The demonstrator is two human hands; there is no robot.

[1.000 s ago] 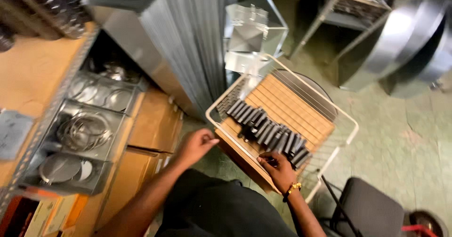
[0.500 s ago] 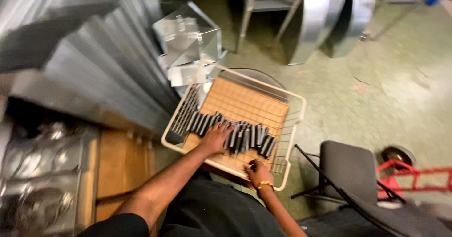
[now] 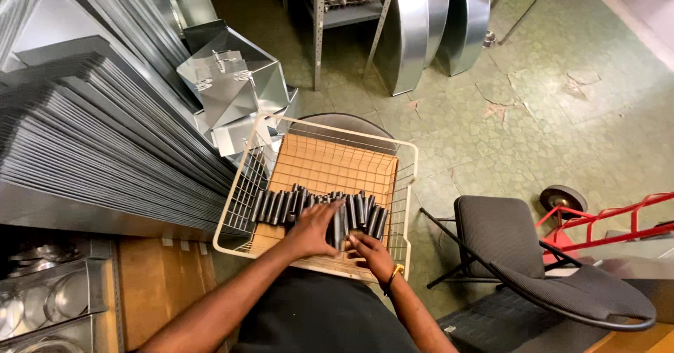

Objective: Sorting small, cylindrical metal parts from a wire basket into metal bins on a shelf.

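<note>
Presently, both hands are down inside the wire basket (image 3: 411, 158), a cream-coloured mesh tray with a brown board lining its bottom. A row of dark metal tubes (image 3: 281, 205) lies side by side across the near half of that board, long axes running roughly 12 to 6 o'clock.

Left hand (image 3: 312, 230): laid palm-down on the middle of the row, fingers spread and touching several tubes. It is resting on them; I cannot tell whether any tube is actually gripped.

Right hand (image 3: 368, 253): just at 4 o'clock of the left hand, nearly touching it, fingers curled at the near ends of the tubes on the right of the row. Whether the fingers are clamped on a tube cannot be told. A gold-coloured bracelet (image 3: 393, 274) sits on this wrist.

Surroundings:
- At 9 o'clock of the basket, a leaning stack of grey sheet-metal panels (image 3: 91, 149), edges close beside the basket's left wall.
- At 11 o'clock, a shiny folded sheet-metal box fitting (image 3: 232, 79), just behind the basket's far-left corner.
- At 12 to 1 o'clock, well apart, curved metal duct sections (image 3: 428, 23) standing on the green floor.
- At 4 o'clock, a grey padded chair (image 3: 505, 234), near the basket; beyond it, a red hand truck (image 3: 604, 220) with a black wheel.
</note>
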